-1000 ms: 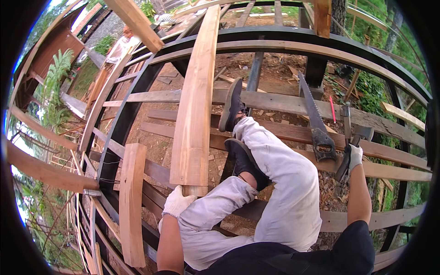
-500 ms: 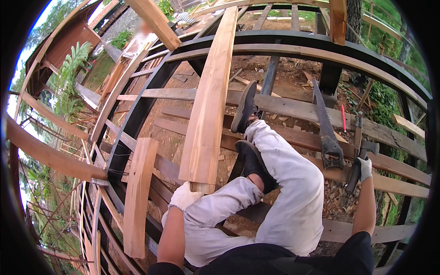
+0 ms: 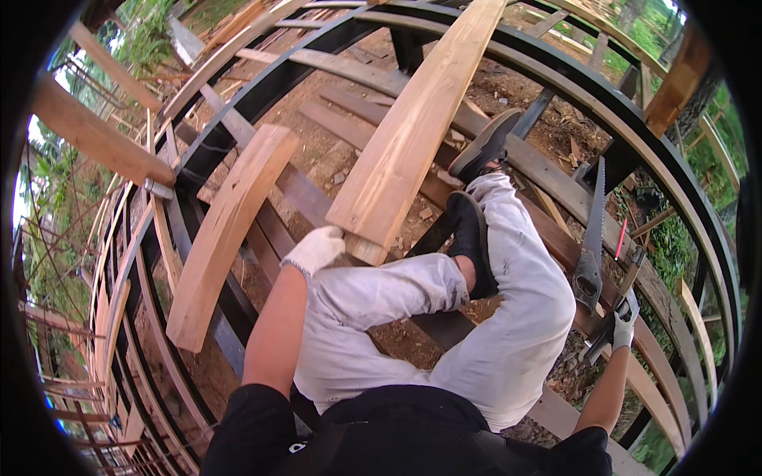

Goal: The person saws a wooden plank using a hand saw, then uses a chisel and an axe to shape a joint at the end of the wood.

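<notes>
My left hand (image 3: pixel 316 247), in a pale work glove, closes on the near end of a long wooden plank (image 3: pixel 421 119). A shorter wood piece (image 3: pixel 367 250) shows beneath that end, close to my knee. Far to the right, my gloved right hand (image 3: pixel 625 321) is closed around a dark tool (image 3: pixel 601 339), whose exact kind I cannot make out. A hatchet-like tool (image 3: pixel 631 274) with a wooden handle lies right beside those fingers, its head partly hidden. A handsaw (image 3: pixel 590 254) rests just left of it, blade pointing away. Next to the saw is a red pencil-like stick (image 3: pixel 621 238).
A thick timber offcut (image 3: pixel 230 238) lies across the frame left of my left arm. Dark metal beams (image 3: pixel 262 99) and wooden slats (image 3: pixel 556 186) form an open framework over bare soil. A wooden post (image 3: pixel 103 135) stands at the left, another (image 3: pixel 679 79) at the right.
My view has turned, so the scene sits tilted. My left hand stays at the plank's end. My right hand remains at the dark tool, now nearer the hatchet-like head.
</notes>
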Demonstrator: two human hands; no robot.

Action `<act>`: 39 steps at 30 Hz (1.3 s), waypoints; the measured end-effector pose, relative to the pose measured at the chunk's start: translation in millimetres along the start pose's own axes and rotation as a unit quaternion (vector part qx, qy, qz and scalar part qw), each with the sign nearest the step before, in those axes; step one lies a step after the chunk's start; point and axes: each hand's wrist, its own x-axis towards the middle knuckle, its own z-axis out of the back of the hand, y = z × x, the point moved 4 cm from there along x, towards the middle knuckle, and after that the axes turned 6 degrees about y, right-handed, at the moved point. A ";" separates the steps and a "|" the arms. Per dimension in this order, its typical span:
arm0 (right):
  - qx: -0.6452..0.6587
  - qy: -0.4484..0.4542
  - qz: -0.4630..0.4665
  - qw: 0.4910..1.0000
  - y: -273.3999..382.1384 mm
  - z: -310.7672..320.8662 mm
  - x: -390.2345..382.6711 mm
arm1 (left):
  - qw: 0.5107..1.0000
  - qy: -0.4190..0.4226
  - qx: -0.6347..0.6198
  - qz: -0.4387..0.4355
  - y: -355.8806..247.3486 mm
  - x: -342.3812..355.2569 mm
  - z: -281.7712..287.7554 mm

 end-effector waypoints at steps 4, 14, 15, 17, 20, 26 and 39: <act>0.059 0.150 -0.232 0.959 42.3 -13.5 -24.7 | 0.991 -0.011 -0.133 -0.014 23.0 -11.8 52.1; 0.325 0.046 0.188 0.926 398.2 16.4 -136.2 | 0.989 -0.072 -0.080 0.097 21.1 24.3 25.0; 0.350 0.099 0.273 0.891 436.9 -2.4 -144.1 | 0.990 -0.070 -0.086 0.092 15.6 21.8 24.6; 0.353 0.271 0.281 0.850 545.4 -56.6 -221.8 | 0.983 -0.046 -0.158 0.079 25.8 13.1 24.7; 0.376 0.455 0.234 0.773 603.2 -158.9 -238.4 | 0.968 -0.010 -0.240 0.071 25.3 17.5 10.8; 0.404 0.461 0.059 0.788 640.3 -279.5 -269.5 | 0.984 -0.037 -0.173 0.006 33.3 38.7 8.1; 0.582 0.483 -0.059 0.652 644.0 -305.2 -285.8 | 0.990 -0.114 -0.068 0.038 19.3 30.0 -1.4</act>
